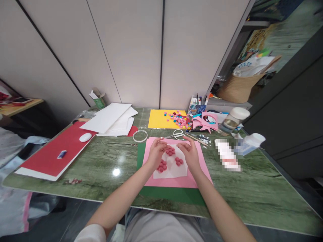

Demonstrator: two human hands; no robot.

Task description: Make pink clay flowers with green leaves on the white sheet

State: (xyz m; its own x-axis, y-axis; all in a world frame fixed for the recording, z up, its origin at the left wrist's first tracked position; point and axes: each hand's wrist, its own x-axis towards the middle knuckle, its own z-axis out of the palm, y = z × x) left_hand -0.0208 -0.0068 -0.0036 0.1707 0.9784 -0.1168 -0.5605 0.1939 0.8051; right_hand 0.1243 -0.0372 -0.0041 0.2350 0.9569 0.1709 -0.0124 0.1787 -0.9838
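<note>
Both of my hands rest over a white sheet (171,169) that lies on a pink sheet (176,181) and a green sheet (174,195). Small red-pink buttons (170,151) sit in clusters on the white sheet. My left hand (156,152) is curled, fingertips pinched near the upper cluster. My right hand (189,152) is curled too, fingertips close to the same buttons. What the fingertips pinch, if anything, is too small to make out.
A yellow sheet (161,118) with loose coloured buttons (180,120) lies behind. Scissors (178,133), a tape ring (140,135), pink cut-outs (205,122), a glue jar (233,119) and bottle (248,143) stand right. White foam sheets (111,119), a red board (55,151) and a mouse (85,137) lie left.
</note>
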